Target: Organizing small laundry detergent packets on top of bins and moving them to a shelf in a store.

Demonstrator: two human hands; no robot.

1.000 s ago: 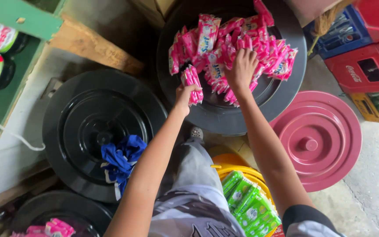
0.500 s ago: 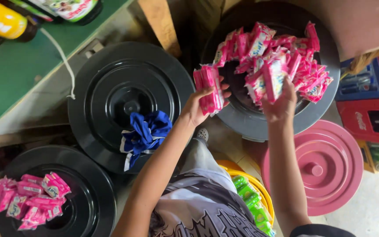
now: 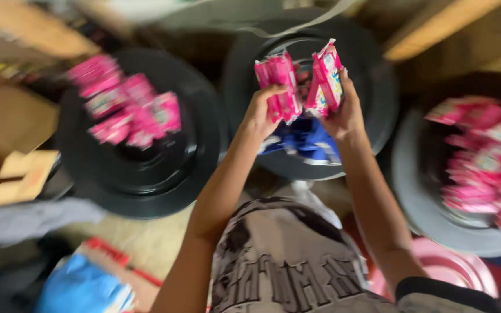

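My left hand [image 3: 260, 113] grips a small stack of pink packets [image 3: 279, 84], held upright. My right hand [image 3: 343, 110] grips another pink packet bundle [image 3: 327, 78] right beside it. Both hands hover over the middle black round lid [image 3: 372, 87], which carries a blue and white cloth or bag [image 3: 305, 142]. A black lid on the left [image 3: 146, 185] bears a heap of pink packets [image 3: 126, 110]. A black lid on the right [image 3: 418, 208] bears a bigger heap of pink packets [image 3: 485, 162]. The view is motion-blurred.
A pink round lid [image 3: 453, 269] lies at the lower right under my right arm. Cardboard pieces [image 3: 21, 174] sit at the left, a blue plastic bag [image 3: 82, 287] at the lower left, and a wooden plank [image 3: 442, 29] at the top right.
My view has swung left: the big packet heap now sits at the right. Both hands have left that heap and now hold packets together over the middle lid.
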